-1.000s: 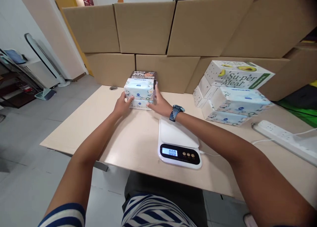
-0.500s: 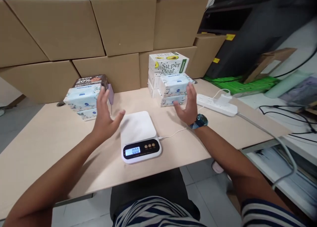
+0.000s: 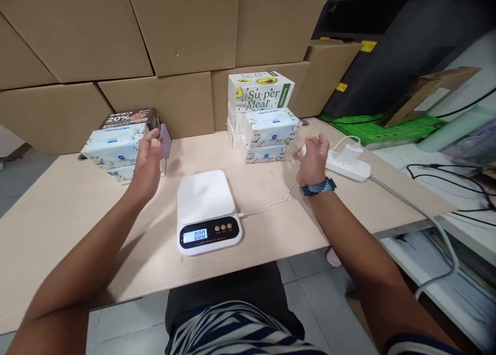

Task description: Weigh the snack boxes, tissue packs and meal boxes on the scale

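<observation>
My left hand point(image 3: 147, 166) is raised in front of the left stack, with its fingers loosely bent and nothing in them. Behind it, a light-blue tissue pack point(image 3: 116, 147) sits on another like it, beside a dark box point(image 3: 132, 118) marked 20%. My right hand point(image 3: 313, 161) hovers over the near side of the power strip point(image 3: 351, 168), fingers half curled and apart, no object visible in it. To its left stand two stacked tissue packs point(image 3: 271, 129) and a white Su-per Meal box point(image 3: 261, 94). Between my hands lies a white digital scale point(image 3: 207, 200) reading 0.00.
Cardboard boxes point(image 3: 186, 29) form a wall along the back of the table point(image 3: 256, 241). A thin white cable point(image 3: 267, 206) runs from the scale toward the right. At the far right are a green crate point(image 3: 368, 136) and black cables point(image 3: 445, 169).
Both hands let go of the left tissue packs and drew apart; my right hand crossed to the power strip's side. The view turned right. My fingers have curled more since half a second ago.
</observation>
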